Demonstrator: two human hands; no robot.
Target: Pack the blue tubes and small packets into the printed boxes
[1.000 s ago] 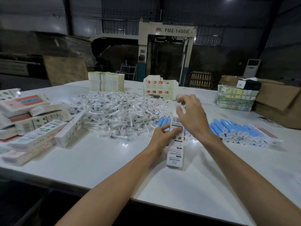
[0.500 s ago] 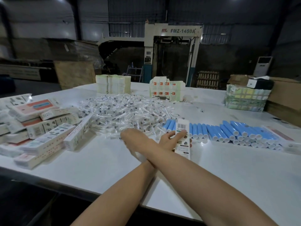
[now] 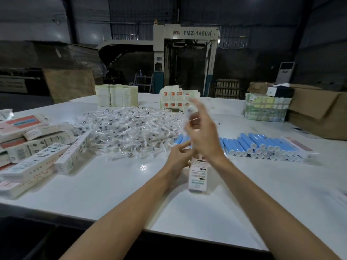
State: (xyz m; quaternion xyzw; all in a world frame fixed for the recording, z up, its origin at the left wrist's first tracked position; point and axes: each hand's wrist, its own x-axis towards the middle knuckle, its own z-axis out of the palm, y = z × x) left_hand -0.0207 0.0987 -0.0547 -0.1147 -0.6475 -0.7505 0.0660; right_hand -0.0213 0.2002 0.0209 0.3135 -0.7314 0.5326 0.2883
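Two bare hands pack at a white counter.
Head view: the left hand curls its fingers round the top of a tall printed white cardboard box, whose lower end is on the counter. Above it, the blurred right hand seems to pinch a small clear plastic packet. Blue plastic tubes lie to the right. A hurried push could snag the packet on the box mouth and tip the box.
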